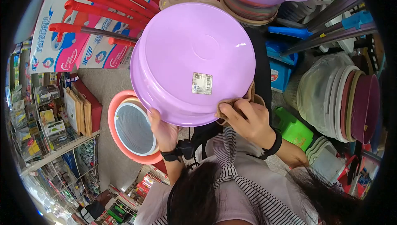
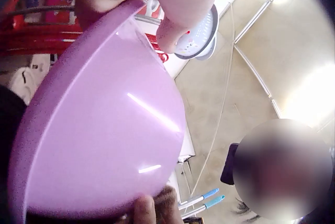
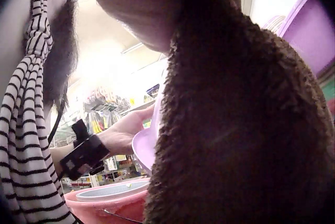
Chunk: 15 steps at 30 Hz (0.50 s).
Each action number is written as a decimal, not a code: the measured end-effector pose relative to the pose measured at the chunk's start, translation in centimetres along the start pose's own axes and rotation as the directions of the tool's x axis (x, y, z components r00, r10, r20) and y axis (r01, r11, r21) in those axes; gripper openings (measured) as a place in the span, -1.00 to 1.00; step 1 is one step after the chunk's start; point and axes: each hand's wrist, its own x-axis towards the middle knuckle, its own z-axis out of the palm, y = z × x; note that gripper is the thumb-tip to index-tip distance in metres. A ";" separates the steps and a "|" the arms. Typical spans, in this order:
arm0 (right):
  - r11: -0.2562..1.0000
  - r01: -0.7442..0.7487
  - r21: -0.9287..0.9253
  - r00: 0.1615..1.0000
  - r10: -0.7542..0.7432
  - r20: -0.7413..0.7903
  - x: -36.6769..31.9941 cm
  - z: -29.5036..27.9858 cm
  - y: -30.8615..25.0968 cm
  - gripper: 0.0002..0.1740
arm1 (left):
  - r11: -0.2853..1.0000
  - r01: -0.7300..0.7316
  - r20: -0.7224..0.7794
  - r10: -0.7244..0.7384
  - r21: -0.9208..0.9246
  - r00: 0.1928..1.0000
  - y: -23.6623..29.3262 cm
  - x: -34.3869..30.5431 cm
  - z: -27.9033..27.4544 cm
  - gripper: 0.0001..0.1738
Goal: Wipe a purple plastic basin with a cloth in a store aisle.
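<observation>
A lilac plastic basin [image 1: 178,55] is tilted in front of the person, its underside turned up to the head view, with a barcode label [image 1: 202,83] on it. At its near left rim the left hand [image 1: 164,133] grips the edge; the left wrist view shows the thumb over the rim from close by. The right hand [image 1: 249,121] pinches a brown cloth [image 3: 235,119] against the near right side of the basin. In the right wrist view the cloth hangs large and hides most of the basin.
Below left stands a coral bucket [image 1: 118,142] with a grey-blue basket [image 1: 133,123] inside. Red mop handles [image 1: 109,10] lean over boxes at upper left. Stacked tubs [image 1: 343,101] and a green plastic item [image 1: 294,130] stand at right. Goods racks [image 1: 58,154] line the left.
</observation>
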 end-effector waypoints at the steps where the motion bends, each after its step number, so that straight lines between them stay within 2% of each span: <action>1: 1.000 -0.014 0.016 1.000 0.014 -0.009 0.0 0.0 0.1 -0.51 | 0.999 -0.004 0.049 0.007 -0.046 0.999 -0.5 -0.7 0.1 -0.19; 5: 0.999 -0.033 -0.017 0.999 0.033 -0.027 -0.2 0.4 0.5 -0.50 | 0.999 -0.030 -0.015 0.029 -0.029 0.999 -2.5 -2.1 -0.2 -0.06; 8: 0.999 -0.037 -0.009 0.999 0.037 -0.038 0.4 0.2 0.5 -0.48 | 0.997 -0.062 -0.057 0.064 0.040 0.996 -2.7 -1.9 0.3 -0.05; 9: 0.999 -0.030 0.015 0.999 0.030 -0.022 0.7 0.0 0.4 -0.47 | 0.997 -0.061 -0.057 0.063 0.040 0.996 -2.7 -1.9 0.1 -0.05; 11: 0.999 -0.026 0.036 1.000 0.026 -0.007 1.1 -0.4 0.2 -0.47 | 0.986 -0.047 -0.022 0.051 0.157 0.998 -2.4 -1.6 -0.6 0.01; 15: 0.999 -0.036 0.002 0.996 0.036 0.086 1.8 -1.3 -0.5 -0.52 | 0.979 -0.062 -0.006 0.065 0.192 0.998 -2.4 -1.1 -1.0 0.02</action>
